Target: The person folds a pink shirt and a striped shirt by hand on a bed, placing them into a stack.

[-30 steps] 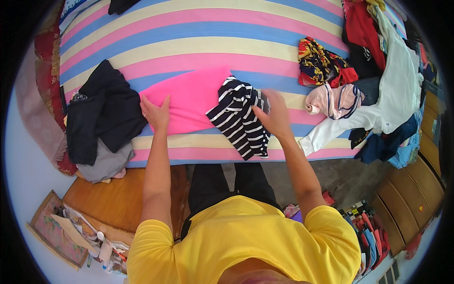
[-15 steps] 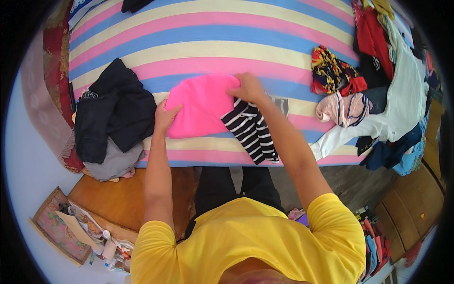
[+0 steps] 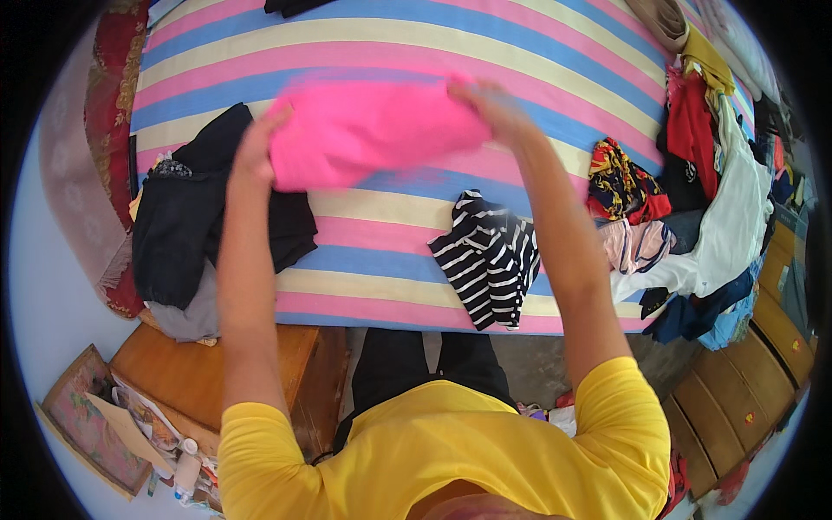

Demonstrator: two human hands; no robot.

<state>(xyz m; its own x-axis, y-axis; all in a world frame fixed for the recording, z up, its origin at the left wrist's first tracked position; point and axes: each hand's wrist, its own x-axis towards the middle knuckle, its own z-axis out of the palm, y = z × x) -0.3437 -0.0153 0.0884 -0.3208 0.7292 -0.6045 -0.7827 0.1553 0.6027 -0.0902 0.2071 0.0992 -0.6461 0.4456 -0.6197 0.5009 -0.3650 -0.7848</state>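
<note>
A bright pink piece of cloth point(image 3: 364, 130), smeared by motion, is stretched between my hands above the striped bed; its garment kind I cannot make out. My left hand point(image 3: 256, 146) grips its left end, close to the pile of black clothes point(image 3: 195, 225). At the right end, my right hand point(image 3: 496, 111) is closed on the pink cloth, its fingers blurred. Below my right hand, on the near side of the bed, lies a black-and-white striped garment point(image 3: 492, 260), crumpled and untouched.
The bed's striped sheet point(image 3: 373, 282) runs beneath everything. Along its right side lie a patterned red-and-black garment point(image 3: 622, 182), a pink striped one point(image 3: 637, 244) and a white one point(image 3: 724, 208). A wooden cabinet point(image 3: 208, 368) stands at the lower left, brown drawers point(image 3: 728, 407) at the lower right.
Both hands have lifted the pink cloth and carried it farther up the bed, spreading it wider. The black-and-white striped garment, earlier partly beneath it, now lies uncovered.
</note>
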